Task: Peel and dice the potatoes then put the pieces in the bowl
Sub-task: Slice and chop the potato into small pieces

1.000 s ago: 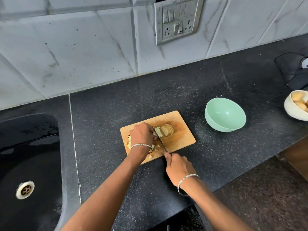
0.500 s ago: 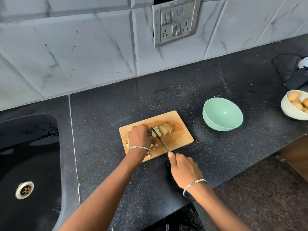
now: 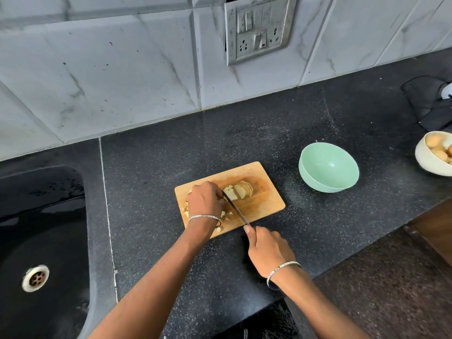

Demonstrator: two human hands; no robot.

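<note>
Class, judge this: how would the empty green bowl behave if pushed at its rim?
The green bowl looks thin and empty, so probably light. On the polished counter it would likely slide. Its sides narrow toward the base, so it might tip.

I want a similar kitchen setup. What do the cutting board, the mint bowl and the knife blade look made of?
Cutting board: wood or bamboo, matte, with a tan colour and straight grain lines.
Mint bowl: probably plastic or melamine, given the smooth, even colour and soft sheen, though glazed ceramic is possible.
Knife blade: metal, likely steel, as it looks thin, grey and slightly reflective.
</note>
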